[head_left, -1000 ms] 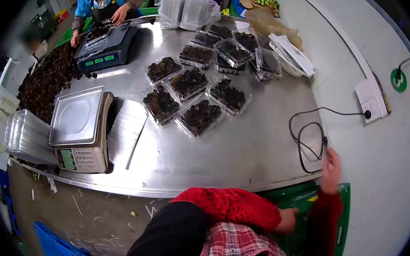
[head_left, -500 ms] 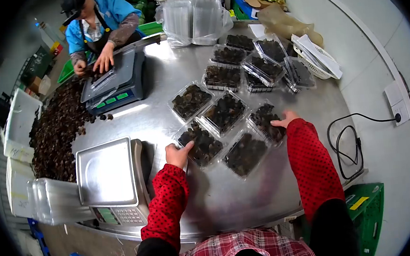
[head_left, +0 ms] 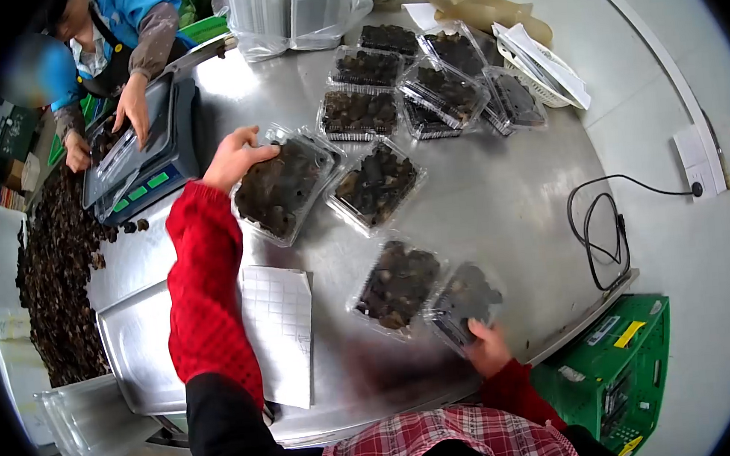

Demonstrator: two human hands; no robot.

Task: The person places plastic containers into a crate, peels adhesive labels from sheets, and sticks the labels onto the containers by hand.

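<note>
My left hand [head_left: 239, 158] grips the upper left edge of a clear plastic box [head_left: 281, 192] filled with dark, mushroom-like pieces. It overlaps another clear box, whose edge shows behind it. Close to my body, my right hand [head_left: 488, 348] holds the near edge of a second filled box [head_left: 463, 302], thumb on top and other fingers mostly hidden. Beside that one lies a filled box [head_left: 398, 284], and farther up sits another [head_left: 376, 184]. Several more filled boxes [head_left: 360, 113] are grouped and partly stacked at the back of the metal table [head_left: 499, 192].
A co-worker's hands [head_left: 134, 109] work over a scale [head_left: 155, 172] at upper left, near a heap of loose dark pieces [head_left: 56, 278]. A label sheet [head_left: 279, 333] lies left of centre. A black cable [head_left: 589, 236], white basket [head_left: 533, 77] and green crate [head_left: 608, 372] are at right.
My left hand has moved forward and left with a box, over another one. My right hand has come nearer my body with its box. The view has shifted, showing the label sheet.
</note>
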